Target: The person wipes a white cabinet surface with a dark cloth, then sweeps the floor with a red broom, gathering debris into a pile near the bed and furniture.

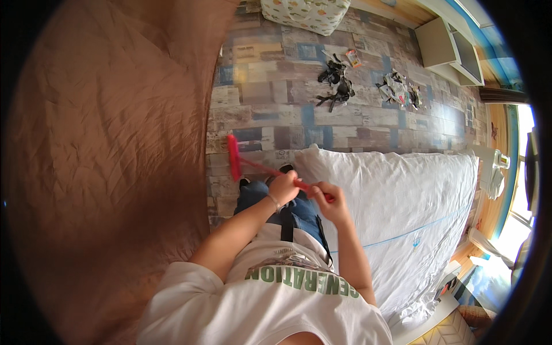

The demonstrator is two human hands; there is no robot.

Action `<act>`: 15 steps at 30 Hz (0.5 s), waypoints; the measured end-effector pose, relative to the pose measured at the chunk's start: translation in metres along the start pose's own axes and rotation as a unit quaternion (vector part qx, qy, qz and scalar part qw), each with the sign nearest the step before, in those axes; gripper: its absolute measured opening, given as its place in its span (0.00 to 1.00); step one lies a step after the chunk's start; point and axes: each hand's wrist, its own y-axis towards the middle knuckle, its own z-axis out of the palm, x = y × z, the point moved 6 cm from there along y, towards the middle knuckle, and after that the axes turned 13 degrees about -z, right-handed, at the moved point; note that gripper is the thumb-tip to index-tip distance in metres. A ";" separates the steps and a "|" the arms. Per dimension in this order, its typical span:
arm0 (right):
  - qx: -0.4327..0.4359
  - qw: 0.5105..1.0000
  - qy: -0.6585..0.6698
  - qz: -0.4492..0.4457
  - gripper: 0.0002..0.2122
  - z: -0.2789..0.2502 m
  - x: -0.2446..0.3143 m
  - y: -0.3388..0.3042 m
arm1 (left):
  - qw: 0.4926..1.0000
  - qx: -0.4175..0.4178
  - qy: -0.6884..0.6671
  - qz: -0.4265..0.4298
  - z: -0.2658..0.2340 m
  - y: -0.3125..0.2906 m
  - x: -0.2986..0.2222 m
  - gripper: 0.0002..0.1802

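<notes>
A red broom [257,166] slants across in front of my legs, its wide head down at the floor beside the brown-covered bed. My left hand [283,187] is wrapped round the middle of the handle. Higher up, close to the handle's end, my right hand [329,201] grips it too. The broom's head looks slightly smeared, and its bristles cannot be made out. Farther off on the floor lie a tangle of black straps [338,81] and a heap of crumpled scraps [399,90]. A small orange-and-white packet [353,58] rests near the straps.
A brown sheet [115,115] covers the large surface at my left. On my right stands a bed with a white sheet [397,201]. Patterned wood-look floor [259,109] runs between and beyond them. A printed fabric bag [307,14] and a white cabinet [448,49] stand at the far side.
</notes>
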 end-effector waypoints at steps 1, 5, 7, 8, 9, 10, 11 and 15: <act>0.004 1.000 -0.018 -0.017 0.09 -0.013 0.008 0.000 | 1.000 0.007 -0.014 0.016 0.007 0.003 -0.016 0.14; -0.048 0.990 -0.129 -0.032 0.08 -0.056 0.054 0.002 | 0.987 0.017 -0.092 0.134 0.017 0.011 -0.091 0.13; -0.034 0.981 -0.172 -0.080 0.05 -0.059 0.065 0.007 | 0.975 0.029 -0.132 0.177 0.017 0.019 -0.118 0.13; -0.026 0.974 -0.200 -0.104 0.04 -0.057 0.069 0.011 | 0.969 0.049 -0.144 0.194 0.016 0.025 -0.127 0.12; -0.017 0.965 -0.228 -0.129 0.03 -0.056 0.072 0.013 | 0.963 0.068 -0.156 0.211 0.016 0.030 -0.135 0.12; 0.012 0.956 -0.260 -0.134 0.02 -0.053 0.069 0.015 | 0.952 0.077 -0.178 0.236 0.021 0.037 -0.139 0.10; -0.004 0.955 -0.255 -0.154 0.02 -0.055 0.073 0.015 | 0.954 0.074 -0.163 0.241 0.018 0.036 -0.145 0.10; -0.075 0.953 -0.199 -0.218 0.04 -0.068 0.095 0.008 | 0.965 0.030 -0.102 0.239 -0.014 0.019 -0.166 0.13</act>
